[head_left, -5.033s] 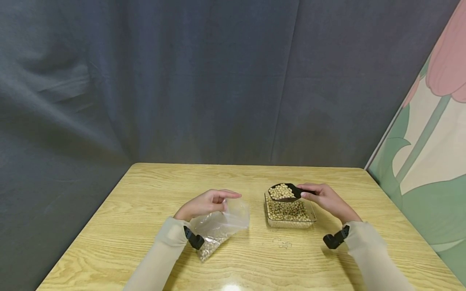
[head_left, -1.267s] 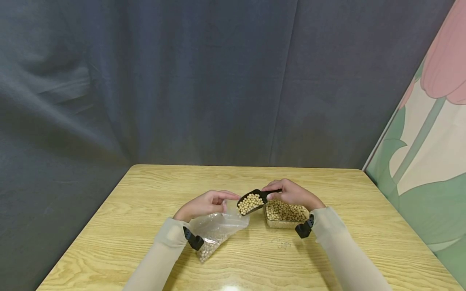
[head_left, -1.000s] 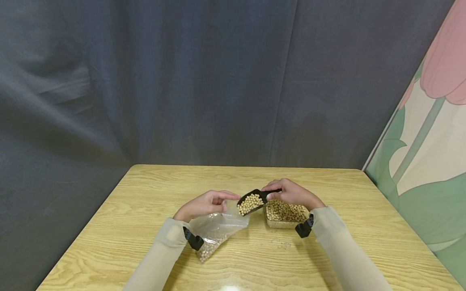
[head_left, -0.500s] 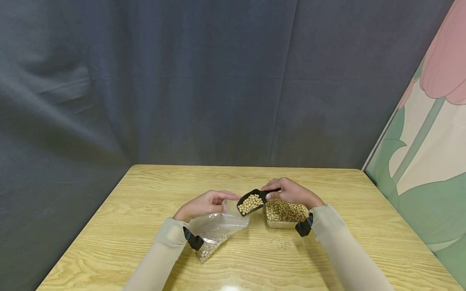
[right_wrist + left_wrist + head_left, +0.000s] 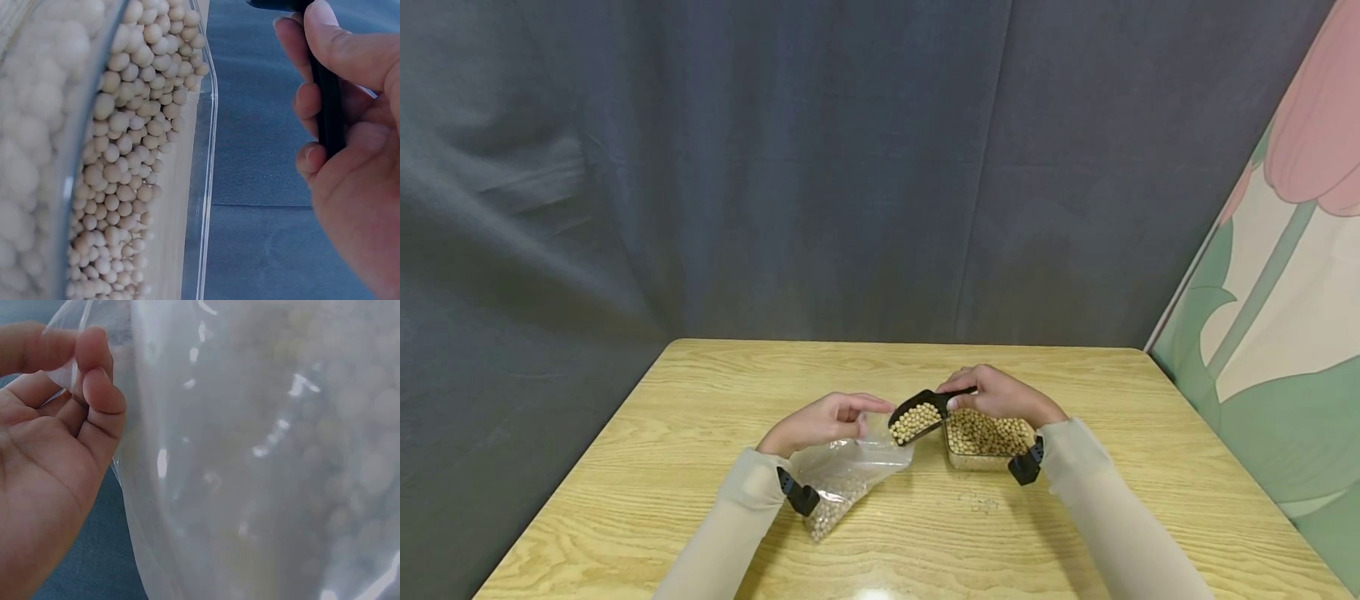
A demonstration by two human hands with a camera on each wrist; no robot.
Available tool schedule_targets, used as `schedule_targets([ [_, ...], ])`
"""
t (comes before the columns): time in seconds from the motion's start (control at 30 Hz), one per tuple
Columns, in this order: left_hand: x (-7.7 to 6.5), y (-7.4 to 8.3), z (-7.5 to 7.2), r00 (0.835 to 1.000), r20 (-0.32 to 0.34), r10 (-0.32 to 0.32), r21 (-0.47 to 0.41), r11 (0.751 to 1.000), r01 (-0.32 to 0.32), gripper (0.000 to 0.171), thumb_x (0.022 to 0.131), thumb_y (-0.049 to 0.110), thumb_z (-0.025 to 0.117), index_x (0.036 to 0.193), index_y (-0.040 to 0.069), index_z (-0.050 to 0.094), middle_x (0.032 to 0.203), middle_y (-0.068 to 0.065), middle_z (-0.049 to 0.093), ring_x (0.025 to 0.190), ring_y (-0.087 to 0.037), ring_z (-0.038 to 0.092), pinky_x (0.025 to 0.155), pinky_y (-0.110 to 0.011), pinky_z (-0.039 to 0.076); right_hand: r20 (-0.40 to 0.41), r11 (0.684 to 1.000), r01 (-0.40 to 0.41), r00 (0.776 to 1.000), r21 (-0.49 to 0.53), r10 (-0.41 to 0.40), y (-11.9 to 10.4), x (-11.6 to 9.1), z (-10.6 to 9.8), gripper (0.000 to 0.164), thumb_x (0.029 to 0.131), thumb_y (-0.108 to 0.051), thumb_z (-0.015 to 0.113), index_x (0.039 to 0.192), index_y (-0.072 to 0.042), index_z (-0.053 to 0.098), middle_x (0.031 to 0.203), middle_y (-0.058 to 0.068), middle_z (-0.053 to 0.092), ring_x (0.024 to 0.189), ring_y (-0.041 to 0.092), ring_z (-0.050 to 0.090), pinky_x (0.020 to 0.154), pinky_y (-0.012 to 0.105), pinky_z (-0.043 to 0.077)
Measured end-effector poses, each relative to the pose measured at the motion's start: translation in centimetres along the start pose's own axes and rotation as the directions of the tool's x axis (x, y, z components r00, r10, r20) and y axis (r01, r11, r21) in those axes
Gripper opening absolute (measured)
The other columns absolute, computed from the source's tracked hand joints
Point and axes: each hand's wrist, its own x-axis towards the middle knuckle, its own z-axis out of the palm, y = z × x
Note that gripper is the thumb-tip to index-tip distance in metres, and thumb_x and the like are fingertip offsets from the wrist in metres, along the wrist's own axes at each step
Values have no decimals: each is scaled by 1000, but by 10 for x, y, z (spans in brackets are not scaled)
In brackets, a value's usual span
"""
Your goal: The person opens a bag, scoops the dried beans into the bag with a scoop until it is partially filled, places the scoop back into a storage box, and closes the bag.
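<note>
My left hand [image 5: 820,423] pinches the rim of a clear plastic bag [image 5: 880,454], whose lower end holds pale round soybeans [image 5: 823,517]. In the left wrist view the bag [image 5: 206,487] fills most of the picture, its film gathered between thumb and fingers. My right hand [image 5: 1000,394] grips the handle of a black scoop [image 5: 898,412] loaded with soybeans. The scoop tilts down to the left, its tip over the bag's mouth. In the right wrist view the scoop's handle [image 5: 328,106] lies across the curled fingers, and its bowl is almost wholly out of frame.
Below the right hand stands a rectangular clear container [image 5: 992,461] of soybeans, shown close up with its glassy rim [image 5: 209,156] in the right wrist view. Everything rests on a wooden table [image 5: 737,367]. A dark curtain [image 5: 820,167] hangs behind it, with a tulip-painted wall [image 5: 1285,333] at right.
Since five seconds ago, the loaded scoop has moved left from above the container to the bag's mouth and tilted downward. Over the last second it has barely moved. The left hand holds its place.
</note>
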Motion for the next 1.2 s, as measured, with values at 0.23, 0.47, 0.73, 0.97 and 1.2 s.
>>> schedule_targets([
  [0.23, 0, 1, 0, 1000, 5, 4, 7, 1000, -4, 43, 96, -1, 48, 138, -3, 49, 144, -20, 44, 81, -4, 54, 71, -24, 47, 2, 1000, -8, 1000, -4, 8, -1, 2, -2, 33, 93, -16, 61, 121, 0, 66, 121, 18, 65, 114, 36, 58, 94, 50, 48],
  [0.47, 1, -1, -1, 999, 5, 38, 35, 999, -38, 42, 95, -1, 48, 137, -3, 50, 142, -20, 46, 83, -3, 53, 71, -21, 47, 5, 1000, -8, 1000, -17, 8, -2, 3, -3, 32, 93, -16, 61, 121, -1, 66, 120, 17, 66, 113, 35, 59, 94, 49, 48],
  [0.73, 1, 4, 1, 1000, -17, -13, 15, 1000, 13, 43, 94, -6, 47, 137, -3, 50, 142, -22, 46, 79, -4, 51, 70, -20, 44, 3, 999, -9, 1000, -32, 10, -4, 4, -5, 32, 93, -17, 61, 122, -3, 66, 120, 14, 66, 113, 32, 59, 94, 48, 48],
  [0.97, 1, 3, 0, 1000, -13, -21, 12, 1000, 21, 44, 94, -7, 46, 138, -2, 50, 142, -19, 47, 77, -3, 51, 70, -23, 44, -2, 999, -11, 1000, -33, 11, -7, 5, -5, 31, 92, -15, 63, 120, -3, 67, 118, 13, 67, 111, 31, 60, 94, 48, 48],
  [1.2, 1, 3, 0, 1000, -5, -16, 0, 1000, 16, 43, 94, -6, 46, 137, -4, 49, 141, -21, 46, 77, -4, 51, 71, -24, 45, 7, 999, -6, 1000, -40, 6, -8, 5, -6, 31, 92, -15, 62, 120, -3, 68, 116, 13, 67, 107, 29, 61, 92, 47, 49],
])
